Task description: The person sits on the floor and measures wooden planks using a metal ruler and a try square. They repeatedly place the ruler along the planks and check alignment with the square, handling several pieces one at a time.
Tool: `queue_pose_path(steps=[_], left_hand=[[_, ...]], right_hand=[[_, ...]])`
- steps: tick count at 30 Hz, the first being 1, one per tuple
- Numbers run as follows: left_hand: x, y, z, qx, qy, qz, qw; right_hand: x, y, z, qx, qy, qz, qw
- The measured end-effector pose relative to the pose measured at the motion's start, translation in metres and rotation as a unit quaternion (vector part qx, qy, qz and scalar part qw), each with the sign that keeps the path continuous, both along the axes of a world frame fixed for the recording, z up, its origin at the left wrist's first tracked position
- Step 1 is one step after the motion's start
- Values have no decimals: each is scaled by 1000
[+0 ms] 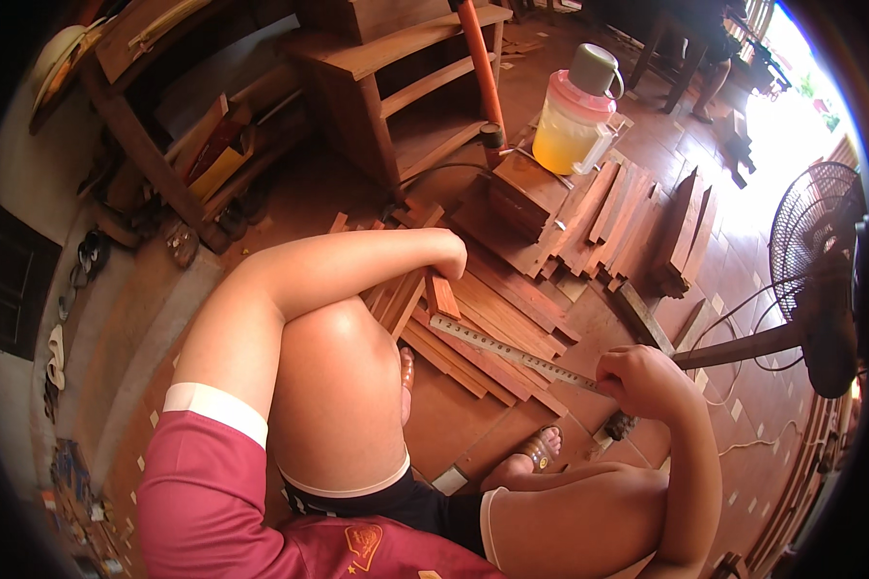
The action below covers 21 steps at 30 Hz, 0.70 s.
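My left hand [448,255] is bent down at the wrist over a short reddish wooden strip [442,298], its fingers mostly hidden and apparently wrapped round the strip's upper end. From beside the strip's lower end, the pale blade of a tape measure [512,354] runs out to the right with its markings facing up. My right hand [637,382] is closed on the other end of the tape measure; its case, if there, is covered by my fingers. Beneath the blade lies a loose pile of wooden strips [488,307] on the tiled floor.
Behind the pile, a jug of yellow drink [568,125] stands on a wooden box [526,198], with more planks [608,217] beside it. A fan [813,246] is at the right, with cables on the floor. Wooden shelving [386,82] rises at the back. Another person's leg [713,89] shows far right.
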State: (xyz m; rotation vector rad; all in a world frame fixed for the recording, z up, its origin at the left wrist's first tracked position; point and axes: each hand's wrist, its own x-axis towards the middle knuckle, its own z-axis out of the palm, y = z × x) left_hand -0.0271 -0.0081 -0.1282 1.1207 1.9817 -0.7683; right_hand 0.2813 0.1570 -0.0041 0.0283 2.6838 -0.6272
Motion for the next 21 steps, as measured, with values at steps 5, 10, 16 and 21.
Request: queue_pose_path(steps=[5, 10, 16, 21], left_hand=[[-4, 1, -14, -14, -1, -12, 1000], [-5, 2, -19, -9, -1, -12, 1000], [0, 3, -8, -5, -10, 15, 1000], [0, 4, -8, 4, -6, 8, 1000]], right_hand=[[-1, 0, -1, 6, -4, 2, 1000], [-1, 0, -2, -3, 3, 0, 1000], [-1, 0, -5, 1, -5, -1, 1000], [-2, 0, -4, 11, -10, -1, 1000]])
